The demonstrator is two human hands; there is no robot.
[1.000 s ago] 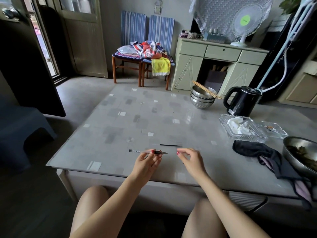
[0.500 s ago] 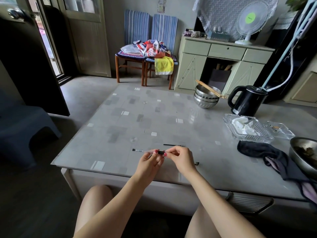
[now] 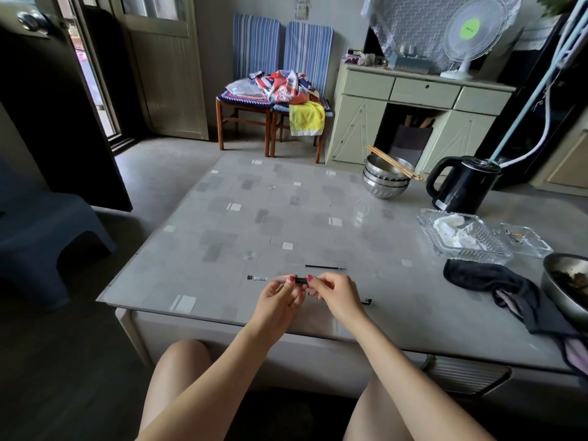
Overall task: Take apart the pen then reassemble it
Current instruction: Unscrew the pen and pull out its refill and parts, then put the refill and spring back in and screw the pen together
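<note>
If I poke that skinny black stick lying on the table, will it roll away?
Probably yes. The thin black refill looks round and very slim, and the tabletop looks glossy and smooth, so a sideways poke would likely roll it. It seems very light, and being so thin, it might bend.

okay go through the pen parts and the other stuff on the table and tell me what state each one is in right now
pen barrel: held level above the table by both hands, refill out
left hand: pinching the barrel
right hand: pinching the barrel's dark end
refill: lying loose on the table
small black part: lying loose by the right wrist
kettle: upright, lid shut
steel bowls: stacked, chopsticks across
</note>
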